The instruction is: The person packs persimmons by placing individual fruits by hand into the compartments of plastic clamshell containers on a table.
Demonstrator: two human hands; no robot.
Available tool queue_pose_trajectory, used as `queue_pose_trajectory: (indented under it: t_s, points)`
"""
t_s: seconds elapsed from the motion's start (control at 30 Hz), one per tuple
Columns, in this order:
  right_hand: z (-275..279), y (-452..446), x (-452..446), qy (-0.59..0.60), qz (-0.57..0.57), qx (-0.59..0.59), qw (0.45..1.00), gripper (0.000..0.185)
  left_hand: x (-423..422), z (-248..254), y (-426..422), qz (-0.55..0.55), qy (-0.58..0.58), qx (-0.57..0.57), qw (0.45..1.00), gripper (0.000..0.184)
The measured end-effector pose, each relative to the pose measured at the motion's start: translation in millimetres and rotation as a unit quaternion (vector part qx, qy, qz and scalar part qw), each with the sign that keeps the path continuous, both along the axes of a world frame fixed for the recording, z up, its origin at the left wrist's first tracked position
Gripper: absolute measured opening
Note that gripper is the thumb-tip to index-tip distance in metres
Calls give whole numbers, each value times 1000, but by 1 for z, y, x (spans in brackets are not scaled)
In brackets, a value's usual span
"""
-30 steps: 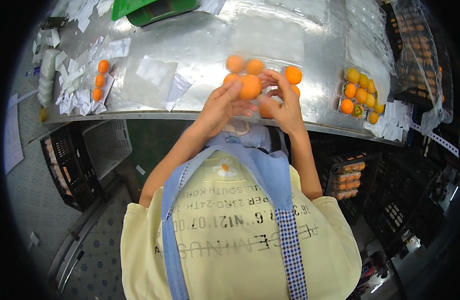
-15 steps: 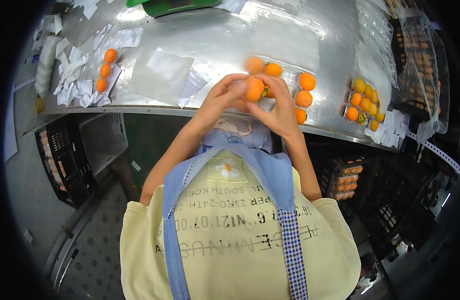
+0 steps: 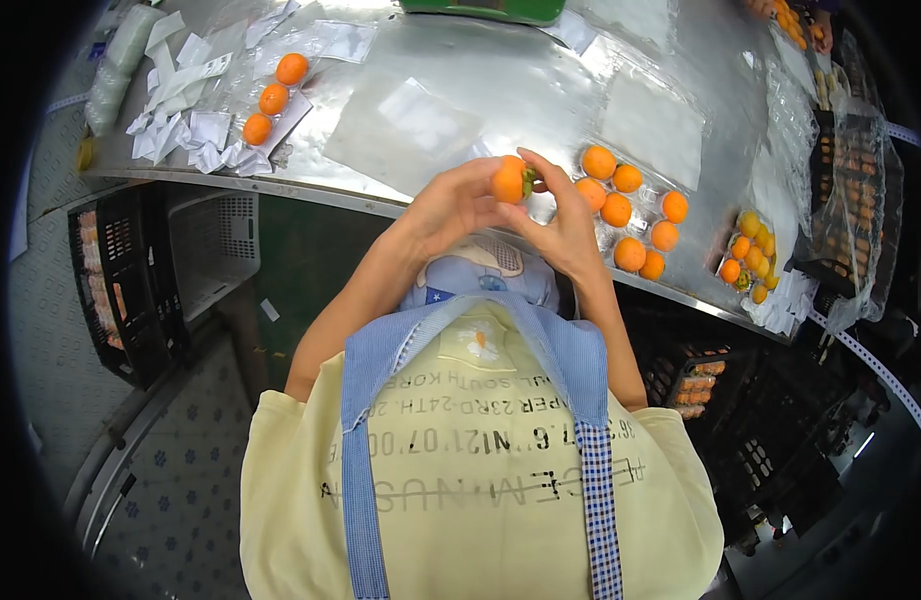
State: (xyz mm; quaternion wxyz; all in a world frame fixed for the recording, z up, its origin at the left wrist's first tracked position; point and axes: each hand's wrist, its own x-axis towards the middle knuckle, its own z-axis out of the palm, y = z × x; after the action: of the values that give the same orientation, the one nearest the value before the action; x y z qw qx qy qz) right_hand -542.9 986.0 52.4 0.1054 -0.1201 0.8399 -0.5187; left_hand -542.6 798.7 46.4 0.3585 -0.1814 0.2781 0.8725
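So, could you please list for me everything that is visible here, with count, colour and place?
Metal table: 1, silver, across upper view
Held persimmon: 1, orange with green calyx, between both hands
Persimmons in clear tray: 8, orange, right of hands
Fruit row: 3, orange, table's left
Fruit cluster: several, yellow to orange, table's right
Paper slips: many, white, mainly table's left and right ends
Plastic film: uncountable, clear, table's right
Green plastic item: 1, green, top edge, cut off
Black crates: several, black, lower left and right
Grey crate: 1, grey, lower left
T-shirt: 1, yellow, bottom centre
Left hand: 1, bare, centre
Right hand: 1, bare, centre
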Motion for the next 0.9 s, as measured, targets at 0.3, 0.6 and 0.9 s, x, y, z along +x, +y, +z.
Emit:
queue_pose_trajectory:
  t_s: [0.3, 0.6, 0.9]
  points:
    - [-2, -64, -10, -18, -7, -35, 999, 49, -7, -1, -60, 12, 59, -40, 997, 44]
    - [-12, -105, -11, -68, -58, -61, 994, 46, -38, -15, -177, 172, 146, -268, 937, 46]
    - [-20, -114, -17, -70, -73, -9, 995, 30, -48, -33, -342, 225, 206, -662, 685, 48]
